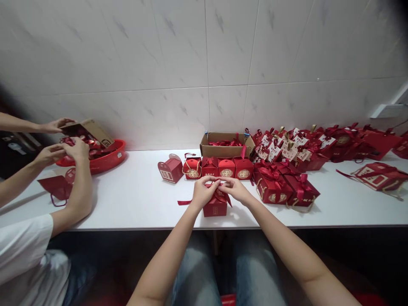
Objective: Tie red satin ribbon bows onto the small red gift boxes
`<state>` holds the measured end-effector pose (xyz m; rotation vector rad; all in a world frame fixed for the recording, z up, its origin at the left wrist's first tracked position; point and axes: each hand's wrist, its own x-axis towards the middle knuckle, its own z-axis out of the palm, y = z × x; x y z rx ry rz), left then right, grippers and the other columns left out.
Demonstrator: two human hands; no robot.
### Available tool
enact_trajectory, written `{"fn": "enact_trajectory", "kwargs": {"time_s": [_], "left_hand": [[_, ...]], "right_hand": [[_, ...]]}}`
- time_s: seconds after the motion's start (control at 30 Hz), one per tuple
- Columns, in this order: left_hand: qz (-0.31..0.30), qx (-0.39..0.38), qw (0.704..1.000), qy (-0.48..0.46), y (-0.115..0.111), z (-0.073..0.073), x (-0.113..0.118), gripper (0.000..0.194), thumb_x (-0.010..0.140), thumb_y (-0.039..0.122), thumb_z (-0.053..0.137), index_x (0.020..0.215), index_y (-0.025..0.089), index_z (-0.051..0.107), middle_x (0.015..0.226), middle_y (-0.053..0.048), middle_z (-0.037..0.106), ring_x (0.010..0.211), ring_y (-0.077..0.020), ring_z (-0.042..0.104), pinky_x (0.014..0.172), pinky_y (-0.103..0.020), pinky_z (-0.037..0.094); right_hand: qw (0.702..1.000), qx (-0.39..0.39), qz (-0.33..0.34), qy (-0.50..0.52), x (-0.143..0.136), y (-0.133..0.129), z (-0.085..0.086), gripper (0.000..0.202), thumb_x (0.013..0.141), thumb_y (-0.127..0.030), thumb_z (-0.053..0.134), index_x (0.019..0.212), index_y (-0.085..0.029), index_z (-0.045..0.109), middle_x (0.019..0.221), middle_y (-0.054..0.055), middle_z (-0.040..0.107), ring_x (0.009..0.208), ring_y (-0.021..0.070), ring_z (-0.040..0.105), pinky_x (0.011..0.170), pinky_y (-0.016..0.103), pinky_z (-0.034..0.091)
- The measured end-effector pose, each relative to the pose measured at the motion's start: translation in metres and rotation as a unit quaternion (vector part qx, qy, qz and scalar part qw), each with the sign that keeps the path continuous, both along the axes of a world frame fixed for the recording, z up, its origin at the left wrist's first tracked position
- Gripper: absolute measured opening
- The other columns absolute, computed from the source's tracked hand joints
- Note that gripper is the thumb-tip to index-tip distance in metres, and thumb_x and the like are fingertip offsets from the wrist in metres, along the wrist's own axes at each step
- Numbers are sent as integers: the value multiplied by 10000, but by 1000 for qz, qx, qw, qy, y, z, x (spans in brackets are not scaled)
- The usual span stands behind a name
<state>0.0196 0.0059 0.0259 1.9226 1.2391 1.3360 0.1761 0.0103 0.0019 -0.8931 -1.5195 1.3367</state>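
A small red gift box (215, 209) stands near the front edge of the white table, below both my hands. My left hand (204, 192) is closed in a pinch on the red ribbon (184, 202) at the top of the box; one ribbon end sticks out to the left. My right hand (235, 189) pinches at the same ribbon from the other side, and the fingertips of both hands meet over the box. The bow's exact shape is partly hidden by my fingers. Directly behind stands a row of red boxes with gold emblems (226, 168).
Behind the row, a cardboard box (221, 150) holds red ribbons. Bowed boxes (276, 187) and tagged boxes (287, 146) crowd the right; another box (170, 169) stands left. At far left, people's hands work over a red basin (110, 163) and a carton (92, 131).
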Motion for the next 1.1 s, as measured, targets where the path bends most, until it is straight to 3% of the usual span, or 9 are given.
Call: {"fn": "enact_trajectory", "kwargs": {"time_s": [0.07,0.17,0.3,0.43,0.63,0.87,0.97,1.1], "left_hand": [[-7,29,1000,3,1,-3,-3,155,774,327,591,759,182,645,821,-52,668,829,-187,618,801,-328,473],[32,20,999,-4,4,-15,-15,224,825,384,518,825,185,619,903,-65,647,897,-189,597,820,-329,455],[84,-86,993,22,9,-39,-39,341,747,480,582,878,166,562,907,-73,626,853,-205,594,736,-314,454],[49,-187,978,79,8,-50,-50,408,728,584,535,697,178,511,652,-7,566,630,-170,542,575,-268,388],[8,-144,989,42,5,-41,-41,329,762,475,510,621,187,435,588,37,468,579,-130,469,565,-243,363],[6,-107,994,7,5,-45,-41,277,777,401,508,624,182,434,590,42,444,577,-110,436,551,-223,364],[-6,-108,994,-6,5,-44,-44,272,760,413,551,657,178,463,600,41,457,577,-106,446,548,-220,372],[-73,-102,991,37,6,-21,-53,294,716,439,627,679,167,522,640,18,515,594,-113,481,559,-231,392]], "right_hand": [[1000,17,10,-22,-3,0,-1,361,709,-449,658,898,-142,676,721,22,642,700,154,581,689,289,446],[999,29,-28,-18,-7,-1,-3,339,674,-478,681,761,-150,678,784,42,645,738,168,579,684,284,446],[999,2,-36,11,-9,-4,-4,367,651,-506,690,795,-170,675,785,34,657,726,166,587,703,297,459],[998,-25,-12,49,-9,-5,-5,398,630,-520,706,813,-170,664,798,29,676,749,178,606,758,325,468],[997,-26,18,75,-8,-4,-5,388,672,-511,688,854,-171,645,826,37,684,818,186,624,818,329,463],[1000,-11,4,9,-4,-2,-11,340,715,-491,643,802,-163,629,779,41,683,746,175,617,733,301,465],[999,6,-41,-27,-8,-2,-10,276,751,-432,596,763,-159,633,736,44,680,682,169,607,666,287,458],[986,40,-100,-125,-19,0,-1,200,762,-297,562,851,-159,676,721,57,690,666,186,621,648,290,452]]}}
